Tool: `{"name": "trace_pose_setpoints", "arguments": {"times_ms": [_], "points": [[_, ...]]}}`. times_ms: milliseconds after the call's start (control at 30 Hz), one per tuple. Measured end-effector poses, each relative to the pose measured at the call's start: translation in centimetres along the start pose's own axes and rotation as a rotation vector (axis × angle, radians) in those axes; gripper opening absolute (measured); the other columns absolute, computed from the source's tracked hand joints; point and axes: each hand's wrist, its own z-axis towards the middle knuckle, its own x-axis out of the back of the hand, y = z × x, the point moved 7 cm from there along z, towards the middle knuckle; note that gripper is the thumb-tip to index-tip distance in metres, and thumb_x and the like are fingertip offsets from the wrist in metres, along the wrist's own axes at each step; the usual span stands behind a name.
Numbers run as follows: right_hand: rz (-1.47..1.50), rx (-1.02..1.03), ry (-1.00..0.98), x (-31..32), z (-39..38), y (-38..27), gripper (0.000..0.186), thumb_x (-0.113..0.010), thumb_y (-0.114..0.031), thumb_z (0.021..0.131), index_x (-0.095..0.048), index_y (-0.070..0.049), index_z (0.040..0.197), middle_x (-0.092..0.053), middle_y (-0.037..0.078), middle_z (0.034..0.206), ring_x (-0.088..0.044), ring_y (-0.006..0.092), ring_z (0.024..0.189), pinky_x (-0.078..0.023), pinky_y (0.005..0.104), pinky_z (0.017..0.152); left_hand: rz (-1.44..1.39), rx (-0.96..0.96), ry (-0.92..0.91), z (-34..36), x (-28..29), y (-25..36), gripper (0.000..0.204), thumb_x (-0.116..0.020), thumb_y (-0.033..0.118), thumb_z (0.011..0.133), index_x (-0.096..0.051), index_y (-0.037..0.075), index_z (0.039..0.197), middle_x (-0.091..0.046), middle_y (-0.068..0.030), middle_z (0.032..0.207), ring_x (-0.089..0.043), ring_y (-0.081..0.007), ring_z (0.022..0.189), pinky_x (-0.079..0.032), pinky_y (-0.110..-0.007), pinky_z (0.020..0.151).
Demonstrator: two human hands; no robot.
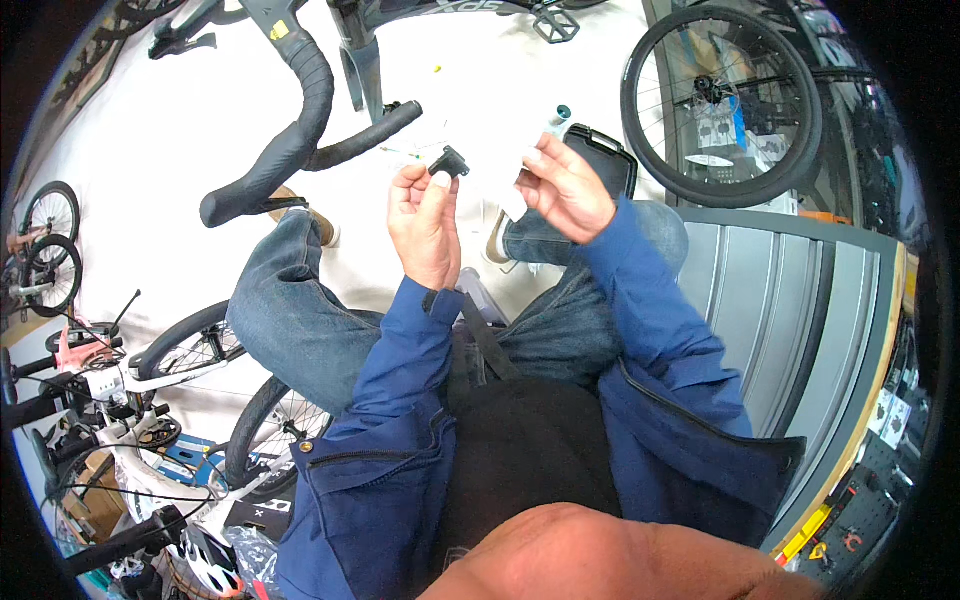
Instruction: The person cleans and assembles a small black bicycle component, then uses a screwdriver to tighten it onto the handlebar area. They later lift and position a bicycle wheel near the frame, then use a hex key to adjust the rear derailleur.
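Left hand [426, 230]: thumb and fingertips clamped on a small, bent black component [449, 161], held at the tips; long axis seemingly laid across them, toward the right hand [572, 192]. Left hand nearer. Right thumb and fingers: apparently pinched on a thin white sheet-like strip [515, 206]. Just beyond right fingertips: a dark teal cylinder [563, 112]. Farther out, left: a black tape-wrapped drop handlebar [275, 165].
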Motion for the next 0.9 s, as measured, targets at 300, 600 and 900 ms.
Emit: {"name": "trace_pose_setpoints", "arguments": {"times_ms": [300,600,900], "points": [[0.241,0.26,-0.125,-5.3,-2.4,5.4,0.037,-0.057,-0.011,0.105,-0.053,0.001,0.14,-0.064,0.013,0.131,-0.064,0.0221,0.12,-0.051,0.0368,0.107,0.334,-0.218,-0.037,-2.8,-1.8,1.5,0.032,-0.069,-0.003,0.094,-0.056,0.001,0.123,-0.063,-0.0067,0.111,-0.061,-0.014,0.103,-0.05,-0.03,0.097],[0.524,0.167,-0.183,-6.9,-1.4,6.5,0.028,-0.062,-0.018,0.103,-0.062,-0.001,0.126,-0.069,0.008,0.12,-0.066,0.0189,0.111,-0.053,0.0345,0.102,0.646,-0.561,-0.164,-3.8,-3.6,3.4,0.034,-0.073,-0.009,0.086,-0.063,0.0,0.117,-0.063,-0.0112,0.12,-0.061,-0.0198,0.115,-0.047,-0.034,0.105],[0.522,0.255,-0.273,-5.8,-1.7,5.3,0.028,-0.062,-0.015,0.103,-0.063,-0.002,0.128,-0.07,0.008,0.117,-0.069,0.0179,0.103,-0.056,0.0323,0.093,0.734,-0.597,-0.302,-3.5,-4.1,3.5,0.035,-0.071,-0.01,0.085,-0.066,-0.001,0.119,-0.058,-0.0128,0.128,-0.057,-0.0251,0.126,-0.045,-0.038,0.109]]}}
